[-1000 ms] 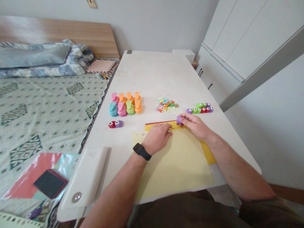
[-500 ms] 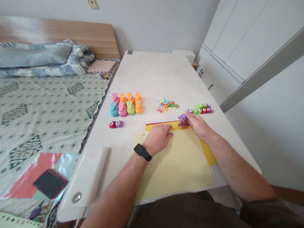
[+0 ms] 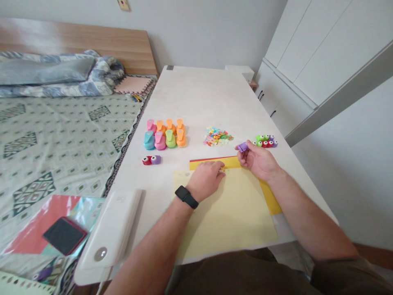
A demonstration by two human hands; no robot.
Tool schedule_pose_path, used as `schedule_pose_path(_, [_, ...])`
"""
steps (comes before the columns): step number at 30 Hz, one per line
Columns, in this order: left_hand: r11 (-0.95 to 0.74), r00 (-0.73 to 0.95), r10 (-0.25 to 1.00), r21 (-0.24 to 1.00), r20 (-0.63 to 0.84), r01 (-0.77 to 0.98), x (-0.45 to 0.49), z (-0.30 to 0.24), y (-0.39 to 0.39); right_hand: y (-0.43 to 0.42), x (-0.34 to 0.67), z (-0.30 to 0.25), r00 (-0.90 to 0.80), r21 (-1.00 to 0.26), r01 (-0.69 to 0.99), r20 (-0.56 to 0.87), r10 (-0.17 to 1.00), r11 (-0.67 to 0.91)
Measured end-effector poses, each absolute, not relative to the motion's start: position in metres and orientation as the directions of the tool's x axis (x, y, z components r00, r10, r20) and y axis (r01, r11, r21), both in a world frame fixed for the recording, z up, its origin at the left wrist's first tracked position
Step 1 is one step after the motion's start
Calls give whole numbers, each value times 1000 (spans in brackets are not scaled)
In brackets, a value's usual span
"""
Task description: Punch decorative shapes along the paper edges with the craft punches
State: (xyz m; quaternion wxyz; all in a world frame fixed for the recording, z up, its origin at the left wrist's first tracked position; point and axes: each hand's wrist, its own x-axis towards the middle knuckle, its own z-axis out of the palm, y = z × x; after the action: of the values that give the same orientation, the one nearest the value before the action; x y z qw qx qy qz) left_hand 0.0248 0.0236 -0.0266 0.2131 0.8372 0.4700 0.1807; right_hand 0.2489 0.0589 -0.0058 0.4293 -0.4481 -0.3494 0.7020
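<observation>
Purple mini punch is being pinched between the thumb and fingertips of the right hand, apparently lifted clear of the tabletop; it's being held toward the right edge, between the paper stack's far edge and the row of small punches. The left hand is being pressed down, fingers together and slightly curled, on the pale yellow sheet near the front edge; a darker yellow sheet and a red sheet are peeking out underneath. Confetti bits are being left piled mid-table; bigger punches are sitting toward the left edge. Step-wise, the punch seems to be mid-carry between paper and row, direction can't be told; any next punching would call for the slot being slid squarely over a thin paper edge while the stack is being pinned.
</observation>
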Motion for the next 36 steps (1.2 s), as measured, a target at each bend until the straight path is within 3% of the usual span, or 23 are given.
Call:
schedule_pose_path(18, [-467, 495, 864, 526, 97, 711, 24, -27, 23, 101, 217, 3, -40, -972, -27, -232, 972, -233])
schedule_pose_path(36, [-462, 497, 864, 506, 74, 728, 25, -21, 22, 122, 210, -8, -25, -972, -21, -234, 972, -235])
